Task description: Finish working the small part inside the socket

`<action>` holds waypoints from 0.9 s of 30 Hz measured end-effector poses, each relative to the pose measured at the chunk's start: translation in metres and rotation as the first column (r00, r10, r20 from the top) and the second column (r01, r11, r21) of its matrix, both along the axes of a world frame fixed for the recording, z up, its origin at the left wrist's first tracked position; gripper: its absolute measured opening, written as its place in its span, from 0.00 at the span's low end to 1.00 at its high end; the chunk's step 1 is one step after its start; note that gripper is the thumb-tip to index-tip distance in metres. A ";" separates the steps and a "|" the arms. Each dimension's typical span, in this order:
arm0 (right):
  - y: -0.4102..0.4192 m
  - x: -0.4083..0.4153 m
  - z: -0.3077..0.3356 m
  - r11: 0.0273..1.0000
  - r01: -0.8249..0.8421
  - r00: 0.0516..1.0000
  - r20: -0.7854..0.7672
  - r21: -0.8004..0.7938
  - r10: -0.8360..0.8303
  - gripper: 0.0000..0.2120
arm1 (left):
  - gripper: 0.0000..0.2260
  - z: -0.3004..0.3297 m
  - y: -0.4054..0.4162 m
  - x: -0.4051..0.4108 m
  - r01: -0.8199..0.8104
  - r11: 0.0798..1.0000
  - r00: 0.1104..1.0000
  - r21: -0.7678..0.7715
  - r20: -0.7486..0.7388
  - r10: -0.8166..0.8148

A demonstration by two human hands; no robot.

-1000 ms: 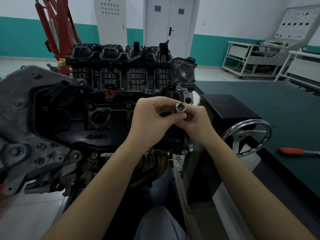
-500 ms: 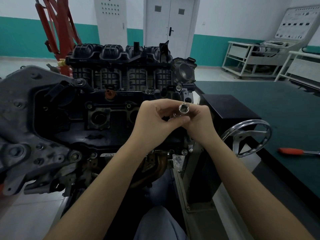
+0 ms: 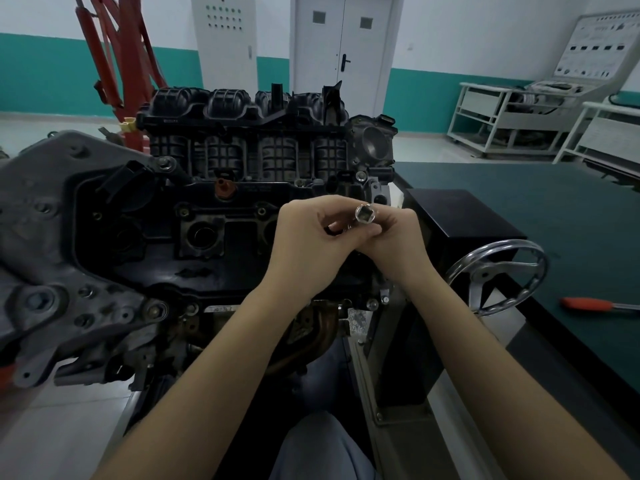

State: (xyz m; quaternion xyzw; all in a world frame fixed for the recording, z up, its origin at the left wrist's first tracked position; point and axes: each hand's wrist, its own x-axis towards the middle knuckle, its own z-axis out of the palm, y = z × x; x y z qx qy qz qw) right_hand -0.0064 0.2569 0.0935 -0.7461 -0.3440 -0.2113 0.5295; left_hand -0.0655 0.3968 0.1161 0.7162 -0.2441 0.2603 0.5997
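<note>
A workshop room with white walls and a teal band runs behind everything, with a grey double door (image 3: 343,53) at centre back. At far left a red hoist frame (image 3: 114,64) is cut off by the top edge. Below it the grey timing-end cover (image 3: 38,216) of the engine (image 3: 221,209) runs out of the left edge, and the engine's lower parts sink into shadow where little can be made out.

In front of the engine the two hands meet. The left hand (image 3: 308,240) has its fingers curled inward, the thumb lying across toward the other hand; its fingertips are mostly hidden in the fold. The right hand (image 3: 394,237) is tucked against it, its fingers bent and largely covered by the left thumb. Between them sits a small chrome socket (image 3: 364,213), its square drive hole facing the camera, pinched at the top of the joined hands just above the engine's dark cover; its lower part is hidden by the fingers.

Right of the hands stand a black box (image 3: 460,216) and a chrome handwheel (image 3: 498,275). On the green desk (image 3: 554,209) lies a red-handled tool (image 3: 588,303), its shaft cut off by the right edge.
</note>
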 end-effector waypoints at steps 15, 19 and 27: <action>-0.002 -0.002 -0.002 0.999 -0.039 0.999 -0.016 -0.006 0.039 0.16 | 0.09 0.000 0.005 0.003 0.085 0.995 0.996 0.047 -0.033 -0.083; -0.003 0.000 -0.002 0.999 0.011 1.000 0.009 -0.035 -0.011 0.14 | 0.11 0.000 0.006 0.000 0.113 0.991 0.993 0.073 -0.034 -0.111; -0.005 -0.001 -0.001 0.997 -0.045 0.999 -0.023 -0.056 0.044 0.15 | 0.10 -0.001 0.005 0.002 0.061 0.992 0.998 0.113 -0.020 -0.059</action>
